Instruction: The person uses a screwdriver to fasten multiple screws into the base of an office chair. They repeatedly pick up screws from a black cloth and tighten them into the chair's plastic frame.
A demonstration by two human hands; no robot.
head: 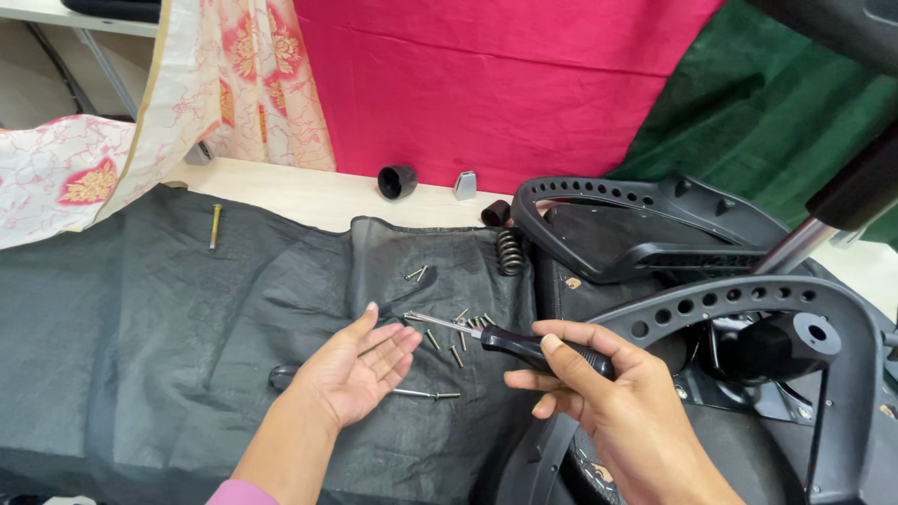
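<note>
My right hand [587, 385] grips the black handle of a screwdriver [524, 347], whose metal shaft points left toward my left hand. Palm up with fingers apart, my left hand [360, 369] hovers over the black cloth [140, 337] and holds nothing. Several small screws [458, 339] lie scattered on the cloth just beyond the shaft tip. A second screwdriver [426, 395] lies on the cloth under my left hand, its handle partly hidden.
A black office-chair base with perforated armrests [673, 234] lies at right, a coil spring [510, 252] beside it. A long brass bolt [215, 226] rests at far left. A black cap [397, 180] and a grey clip [465, 185] sit on the wooden table by pink fabric.
</note>
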